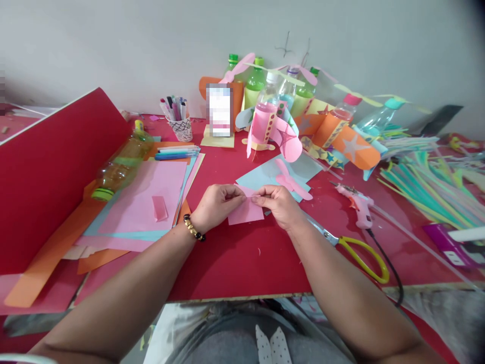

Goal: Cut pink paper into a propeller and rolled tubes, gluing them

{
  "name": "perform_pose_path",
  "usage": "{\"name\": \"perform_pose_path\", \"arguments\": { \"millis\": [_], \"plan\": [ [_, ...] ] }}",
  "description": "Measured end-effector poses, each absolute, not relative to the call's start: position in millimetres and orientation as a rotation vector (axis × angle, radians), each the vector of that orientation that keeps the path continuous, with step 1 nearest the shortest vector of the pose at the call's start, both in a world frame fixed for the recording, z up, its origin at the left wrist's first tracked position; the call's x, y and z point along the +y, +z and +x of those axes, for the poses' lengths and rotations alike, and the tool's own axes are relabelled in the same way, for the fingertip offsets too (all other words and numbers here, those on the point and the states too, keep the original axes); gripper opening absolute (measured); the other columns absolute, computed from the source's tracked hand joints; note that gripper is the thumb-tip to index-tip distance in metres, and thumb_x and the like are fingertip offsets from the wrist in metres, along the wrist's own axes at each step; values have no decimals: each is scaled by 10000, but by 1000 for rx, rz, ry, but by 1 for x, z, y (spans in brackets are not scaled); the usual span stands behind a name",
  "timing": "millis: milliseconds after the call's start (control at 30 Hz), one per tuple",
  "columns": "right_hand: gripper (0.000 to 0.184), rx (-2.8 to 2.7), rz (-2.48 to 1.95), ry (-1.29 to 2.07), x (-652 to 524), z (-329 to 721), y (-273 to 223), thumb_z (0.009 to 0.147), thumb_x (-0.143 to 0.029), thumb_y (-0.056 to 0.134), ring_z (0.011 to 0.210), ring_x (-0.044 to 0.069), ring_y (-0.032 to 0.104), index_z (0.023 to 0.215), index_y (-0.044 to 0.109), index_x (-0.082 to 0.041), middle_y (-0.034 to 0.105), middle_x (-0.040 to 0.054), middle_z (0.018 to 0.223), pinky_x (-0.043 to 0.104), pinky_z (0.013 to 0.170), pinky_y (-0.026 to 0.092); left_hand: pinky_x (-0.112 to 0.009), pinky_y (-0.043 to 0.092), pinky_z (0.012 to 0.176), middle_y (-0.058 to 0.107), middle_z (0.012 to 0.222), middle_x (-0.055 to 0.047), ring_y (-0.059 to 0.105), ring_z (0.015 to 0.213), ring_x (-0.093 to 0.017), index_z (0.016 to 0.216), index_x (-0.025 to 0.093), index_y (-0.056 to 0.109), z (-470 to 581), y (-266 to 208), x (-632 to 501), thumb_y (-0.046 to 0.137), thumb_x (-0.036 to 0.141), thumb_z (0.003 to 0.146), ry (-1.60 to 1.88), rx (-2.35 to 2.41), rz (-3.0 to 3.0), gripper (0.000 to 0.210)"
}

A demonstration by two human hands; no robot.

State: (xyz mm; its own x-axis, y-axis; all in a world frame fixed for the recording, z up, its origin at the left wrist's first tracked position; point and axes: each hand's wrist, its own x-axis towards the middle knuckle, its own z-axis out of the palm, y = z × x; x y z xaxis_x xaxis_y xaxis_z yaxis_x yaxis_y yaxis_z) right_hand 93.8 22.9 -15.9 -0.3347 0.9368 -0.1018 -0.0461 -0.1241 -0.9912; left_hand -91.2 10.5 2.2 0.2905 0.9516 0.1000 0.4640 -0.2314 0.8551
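Observation:
Between my hands is a small piece of pink paper (246,212) over the red table. My left hand (219,206) pinches its upper left part with thumb and fingers. On the upper right, my right hand (279,205) pinches the same paper. A fold or edge runs between the two pinches; the fingers partly cover it. Just beyond my right hand, a pink paper propeller (291,181) lies on light blue sheets (261,172). Scissors with yellow handles (364,258) lie right of my right forearm, their blades partly hidden by it.
Left are stacked colored papers (132,192), a folded pink strip (159,208), pens (177,152) and a plastic bottle (121,164). Behind stand a pen cup (181,126), a phone (220,114) and several decorated bottle planes (265,121). Right are a pink glue gun (358,205) and colored strips (428,182).

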Motion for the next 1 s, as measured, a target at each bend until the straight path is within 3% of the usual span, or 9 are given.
{"name": "perform_pose_path", "arguments": {
  "millis": [400, 800, 1000],
  "plan": [
    [171, -1435, -1125, 1465, 22, 91, -19, 646, -347, 711, 628, 129, 552, 703, 678, -189, 647, 2, 671, 278, 646, 441, -195, 392, 529, 625, 666, -9, 514, 599, -106, 737, 145, 658, -92, 3, 10, 510, 313, 794, 809, 1237, 1828, 231],
    [173, -1438, -1151, 1449, 22, 92, -20, 647, -340, 717, 576, 116, 533, 640, 666, -174, 634, -1, 622, 268, 594, 424, -195, 377, 526, 623, 660, -4, 498, 584, -98, 736, 141, 662, -92, 3, 12, 512, 322, 798, 771, 1246, 1825, 242],
    [116, -1411, -1059, 1518, 21, 90, -19, 677, -286, 693, 639, 114, 557, 747, 673, -195, 651, -8, 691, 263, 657, 436, -198, 377, 524, 620, 662, -11, 500, 598, -106, 769, 142, 668, -94, -3, 14, 516, 353, 802, 749, 1229, 1815, 262]
  ]
}}
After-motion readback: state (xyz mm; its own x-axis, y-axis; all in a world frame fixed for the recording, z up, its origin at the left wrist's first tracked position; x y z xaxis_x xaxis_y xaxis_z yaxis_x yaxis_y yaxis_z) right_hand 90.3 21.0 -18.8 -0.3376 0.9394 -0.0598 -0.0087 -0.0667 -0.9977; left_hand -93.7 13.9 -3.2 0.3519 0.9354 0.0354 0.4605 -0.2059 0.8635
